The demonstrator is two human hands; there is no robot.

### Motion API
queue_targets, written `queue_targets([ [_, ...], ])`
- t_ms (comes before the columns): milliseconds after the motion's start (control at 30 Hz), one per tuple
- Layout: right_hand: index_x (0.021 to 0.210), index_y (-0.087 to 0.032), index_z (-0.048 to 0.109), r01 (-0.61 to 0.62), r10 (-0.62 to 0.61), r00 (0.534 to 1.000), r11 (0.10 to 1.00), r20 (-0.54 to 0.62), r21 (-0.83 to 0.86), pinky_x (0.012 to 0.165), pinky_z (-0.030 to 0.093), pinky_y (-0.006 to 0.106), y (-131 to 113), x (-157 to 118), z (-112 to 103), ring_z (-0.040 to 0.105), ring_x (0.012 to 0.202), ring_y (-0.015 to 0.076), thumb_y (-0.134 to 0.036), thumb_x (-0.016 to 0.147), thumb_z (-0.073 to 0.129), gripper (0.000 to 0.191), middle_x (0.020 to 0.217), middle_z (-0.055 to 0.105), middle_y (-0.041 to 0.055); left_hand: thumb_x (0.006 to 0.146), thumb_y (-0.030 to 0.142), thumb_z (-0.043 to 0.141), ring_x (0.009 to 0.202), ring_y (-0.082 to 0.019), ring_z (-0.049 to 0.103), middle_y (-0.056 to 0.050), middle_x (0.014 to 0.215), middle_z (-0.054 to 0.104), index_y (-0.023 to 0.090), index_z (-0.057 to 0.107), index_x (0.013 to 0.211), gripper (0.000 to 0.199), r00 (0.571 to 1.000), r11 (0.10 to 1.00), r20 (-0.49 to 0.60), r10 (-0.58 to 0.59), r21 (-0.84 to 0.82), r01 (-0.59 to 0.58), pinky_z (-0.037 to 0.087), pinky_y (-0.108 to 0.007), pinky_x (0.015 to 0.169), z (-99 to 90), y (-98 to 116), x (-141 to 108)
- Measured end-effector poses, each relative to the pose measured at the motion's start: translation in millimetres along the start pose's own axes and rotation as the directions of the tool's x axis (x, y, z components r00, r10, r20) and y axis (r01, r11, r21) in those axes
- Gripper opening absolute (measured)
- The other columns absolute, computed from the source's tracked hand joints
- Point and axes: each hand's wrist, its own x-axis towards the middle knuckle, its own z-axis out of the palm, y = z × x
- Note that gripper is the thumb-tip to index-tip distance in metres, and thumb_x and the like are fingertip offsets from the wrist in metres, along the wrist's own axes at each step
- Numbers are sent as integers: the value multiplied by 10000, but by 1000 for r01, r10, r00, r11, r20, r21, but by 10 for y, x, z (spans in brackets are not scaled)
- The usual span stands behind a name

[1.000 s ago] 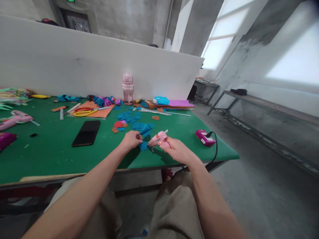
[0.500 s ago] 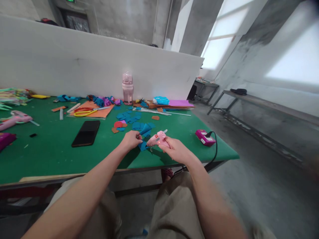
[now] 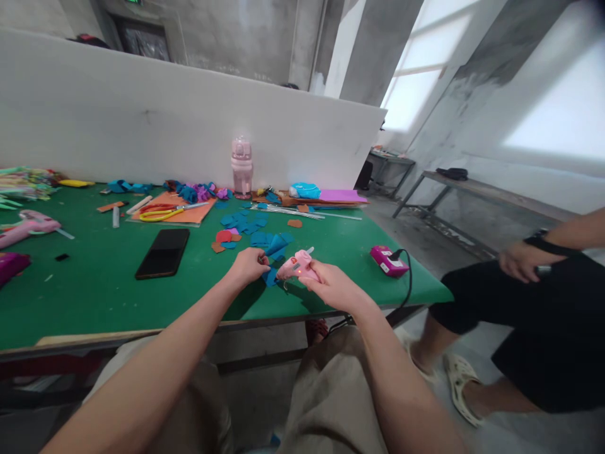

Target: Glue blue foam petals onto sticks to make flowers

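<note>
My left hand is closed in a pinch on a curled blue paper piece just above the green tabletop. My right hand is wrapped round the handle of a pink hot glue gun, with a small light lit on its side. The gun's nozzle points left, close to a blue paper part under my left fingers; whether they touch I cannot tell. Beyond my hands lie loose blue paper cut-outs, and a red paper disc among brown bits.
A black phone lies left of my hands, with scissors on orange sheets behind it. A pink bottle stands at the back. On the right sits a purple power socket with a black cord. A person in black shorts is beside the table's right end.
A person has come into view on the right. The glue gun has shifted very slightly; my left hand keeps its place and its pinch.
</note>
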Motion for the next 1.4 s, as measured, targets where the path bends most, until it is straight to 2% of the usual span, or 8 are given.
queue_targets([
  [700,1124,-177,534,-38,38,999,999,-26,3,712,383,266,57,-3,-18,576,830,193,-313,844,458,320,951,644,79,623,205,611,609,-135,546,6,607,601,161,603,634,46,1000,1000,4,-22,-14,22,354,-219,519,8,-7,1],
  [933,1060,-177,558,-48,48,998,999,-39,18,647,394,245,68,10,-3,574,710,160,-306,835,471,274,860,649,57,621,188,612,635,-140,565,3,627,623,165,612,638,29,1000,1000,-3,-21,0,21,360,-216,521,-6,8,-7],
  [1133,957,-158,553,-178,180,984,955,15,237,428,379,205,71,5,-29,472,421,83,-347,841,430,253,760,633,26,627,184,606,634,-142,569,-1,616,624,162,615,634,25,1000,1000,-2,-18,6,18,354,-212,512,-10,19,-6],
  [1300,1098,-152,499,-165,158,986,901,51,400,398,383,183,94,-1,-32,438,398,60,-335,840,436,322,809,644,33,635,192,601,634,-142,565,-8,636,631,159,616,640,37,1000,1000,-2,-15,7,15,352,-214,514,-4,13,-1],
  [1400,1109,-149,493,-154,140,988,878,64,453,396,382,178,106,-5,-31,431,396,53,-340,841,440,333,852,652,42,632,185,592,642,-142,569,-6,640,633,163,622,647,40,1000,1000,-3,-15,7,15,355,-210,514,-1,8,-2],
])
